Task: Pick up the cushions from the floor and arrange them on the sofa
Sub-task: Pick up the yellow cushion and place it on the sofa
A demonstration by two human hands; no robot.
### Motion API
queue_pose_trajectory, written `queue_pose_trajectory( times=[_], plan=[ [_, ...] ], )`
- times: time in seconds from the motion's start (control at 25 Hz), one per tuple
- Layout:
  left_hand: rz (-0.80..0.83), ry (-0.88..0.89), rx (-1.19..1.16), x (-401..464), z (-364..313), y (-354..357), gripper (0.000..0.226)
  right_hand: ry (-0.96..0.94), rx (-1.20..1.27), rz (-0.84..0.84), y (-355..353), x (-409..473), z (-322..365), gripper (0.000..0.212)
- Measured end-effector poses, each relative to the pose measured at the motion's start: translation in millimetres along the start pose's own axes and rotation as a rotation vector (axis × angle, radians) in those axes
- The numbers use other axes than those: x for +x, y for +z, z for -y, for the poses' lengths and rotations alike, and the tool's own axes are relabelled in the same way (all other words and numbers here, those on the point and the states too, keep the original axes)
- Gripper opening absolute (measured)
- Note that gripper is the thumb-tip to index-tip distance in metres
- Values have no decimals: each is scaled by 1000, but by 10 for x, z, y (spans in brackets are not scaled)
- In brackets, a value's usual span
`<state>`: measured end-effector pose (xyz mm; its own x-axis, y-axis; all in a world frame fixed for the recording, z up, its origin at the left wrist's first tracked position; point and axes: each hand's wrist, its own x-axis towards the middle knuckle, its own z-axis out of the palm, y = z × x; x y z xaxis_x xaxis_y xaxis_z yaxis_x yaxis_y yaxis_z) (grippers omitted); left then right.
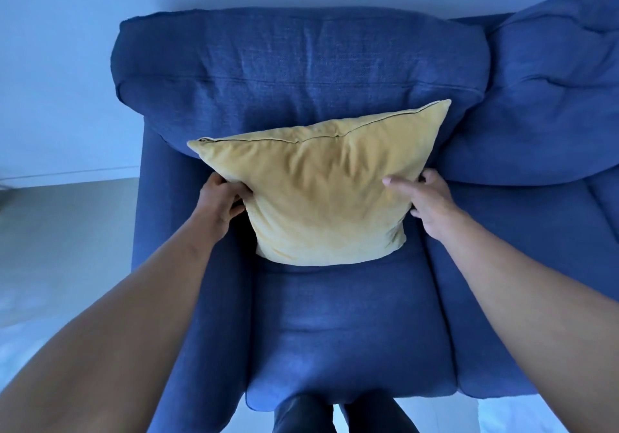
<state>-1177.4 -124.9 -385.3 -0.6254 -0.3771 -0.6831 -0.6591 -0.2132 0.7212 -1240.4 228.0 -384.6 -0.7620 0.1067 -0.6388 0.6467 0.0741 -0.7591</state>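
Note:
A yellow square cushion [321, 191] stands tilted on the leftmost seat of the blue sofa [348, 325], leaning against the blue back cushion [294, 70]. My left hand [221, 199] grips the cushion's left edge, fingers curled around it. My right hand [425, 198] holds the right edge, thumb on the front face and fingers behind. A dark zip runs along the cushion's top seam.
The sofa's left armrest [181, 238] lies just beside my left hand. A second blue back cushion [549, 97] and seat continue to the right. Pale floor [63, 238] and a white wall are at the left. My legs [338, 412] touch the sofa's front edge.

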Motion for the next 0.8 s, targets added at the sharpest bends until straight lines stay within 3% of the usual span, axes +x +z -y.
queue_pose_trajectory(
  times=[0.12,0.24,0.32,0.4,0.52,0.64,0.8],
  plan=[
    [56,16,-115,80,-223,-17,51,-55,160,-94,-26,19,314,97],
    [79,33,-102,48,-234,10,45,-118,1,-97,-47,69,515,53],
    [-2,99,-11,17,-178,-21,45,-89,-120,-170,-128,120,578,36],
    [-95,186,-2,8,-187,-89,32,-90,-80,-195,-248,160,596,23],
    [-124,267,35,35,-201,-194,10,-101,-45,-203,-295,191,497,18],
    [-160,229,70,37,-178,-237,9,-57,-102,-231,-229,187,373,29],
    [-205,216,37,-43,-219,-169,5,-69,-71,-320,-266,96,473,13]
  ],
)
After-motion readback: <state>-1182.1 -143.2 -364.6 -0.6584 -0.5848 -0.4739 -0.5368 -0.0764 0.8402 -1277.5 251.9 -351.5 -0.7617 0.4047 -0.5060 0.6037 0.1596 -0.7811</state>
